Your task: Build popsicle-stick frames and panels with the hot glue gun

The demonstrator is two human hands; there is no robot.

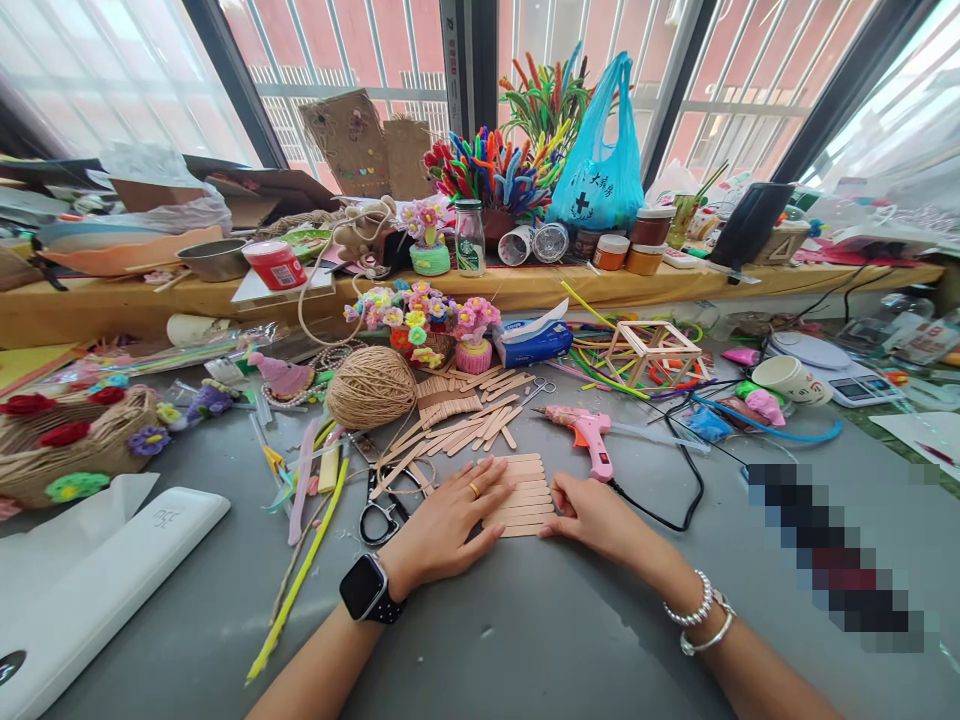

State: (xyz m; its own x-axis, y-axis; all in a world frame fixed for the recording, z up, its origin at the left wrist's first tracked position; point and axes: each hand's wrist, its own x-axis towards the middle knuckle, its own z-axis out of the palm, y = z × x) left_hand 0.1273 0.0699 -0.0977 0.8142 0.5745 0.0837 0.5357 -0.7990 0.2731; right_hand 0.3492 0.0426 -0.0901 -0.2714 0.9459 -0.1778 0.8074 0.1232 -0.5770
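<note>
Left hand lies flat, fingers spread, on a row of flat pale wooden craft sticks. Right hand, loosely curled, touches the row's right edge. Pink glue gun just beyond.

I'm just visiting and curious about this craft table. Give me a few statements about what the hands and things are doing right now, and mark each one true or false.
1. Both hands press on a row of flat wooden sticks. True: the left hand and right hand lie on its two sides.
2. The pink glue gun is held in the right hand. False: it lies on the table beyond the hands.
3. A ball of twine sits beyond the left hand. True.
4. The scissors lie right of the right hand. False: they lie beside the left hand.
5. The left wrist wears a smartwatch. True.
</note>
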